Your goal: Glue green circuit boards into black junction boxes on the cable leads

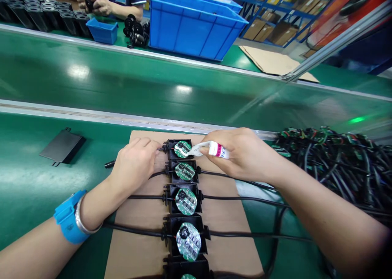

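Several open black plastic boxes (169, 202) stand in a column, each with a round green circuit board (186, 201) and black cables leading out at the sides. My right hand (245, 154) is closed round a white squeeze tube (219, 150) with a pink band. The tube's white tip reaches the circuit board (183, 149) of the farthest box. To the left of that box, my left hand (136, 160) is closed over its black cable (109, 164), whose end sticks out beyond the palm. The fingertips are close to the box's left side.
Cardboard (141, 246) lies under the boxes. A black lid (63, 146) rests at left, and a heap of cabled boards (343, 169) at right. Beyond a metal rail (92, 115), a co-worker's hands (99, 3) hold a black part near a blue bin (192, 28).
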### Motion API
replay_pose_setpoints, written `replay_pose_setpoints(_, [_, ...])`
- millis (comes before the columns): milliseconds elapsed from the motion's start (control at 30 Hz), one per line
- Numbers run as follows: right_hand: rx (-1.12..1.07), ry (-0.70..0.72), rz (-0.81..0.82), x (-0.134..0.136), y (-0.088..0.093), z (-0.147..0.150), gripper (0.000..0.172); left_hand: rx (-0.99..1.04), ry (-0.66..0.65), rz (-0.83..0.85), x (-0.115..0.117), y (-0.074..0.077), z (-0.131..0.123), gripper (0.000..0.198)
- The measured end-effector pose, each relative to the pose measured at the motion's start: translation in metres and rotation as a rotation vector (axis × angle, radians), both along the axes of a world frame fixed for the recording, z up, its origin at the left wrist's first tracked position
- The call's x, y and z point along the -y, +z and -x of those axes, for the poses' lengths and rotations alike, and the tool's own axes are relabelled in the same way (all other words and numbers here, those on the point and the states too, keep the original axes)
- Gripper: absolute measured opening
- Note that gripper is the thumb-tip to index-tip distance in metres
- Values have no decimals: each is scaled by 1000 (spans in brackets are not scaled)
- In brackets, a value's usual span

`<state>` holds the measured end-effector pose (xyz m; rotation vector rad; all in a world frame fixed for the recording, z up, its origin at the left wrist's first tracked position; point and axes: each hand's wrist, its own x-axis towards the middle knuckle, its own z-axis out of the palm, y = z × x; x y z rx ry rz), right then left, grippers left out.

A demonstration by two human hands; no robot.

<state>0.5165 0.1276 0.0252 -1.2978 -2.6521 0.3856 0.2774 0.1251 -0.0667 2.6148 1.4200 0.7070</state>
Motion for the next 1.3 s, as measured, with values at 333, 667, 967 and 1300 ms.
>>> replay_pose_setpoints(333, [-26,1,-26,-8,-1,-1,20,17,7,6,1,0,-1,19])
replay_pose_setpoints(667, [-21,-40,-23,-11,-5,-4,20,27,14,4,-1,2,0,20])
replay_pose_setpoints(967, [-225,1,150,13,5,-5,17,41,-312,137,41,25,-10,26])
replay_pose_setpoints(1300, [-169,141,149,3,-6,13,16,-127,-369,87,55,24,-14,34])
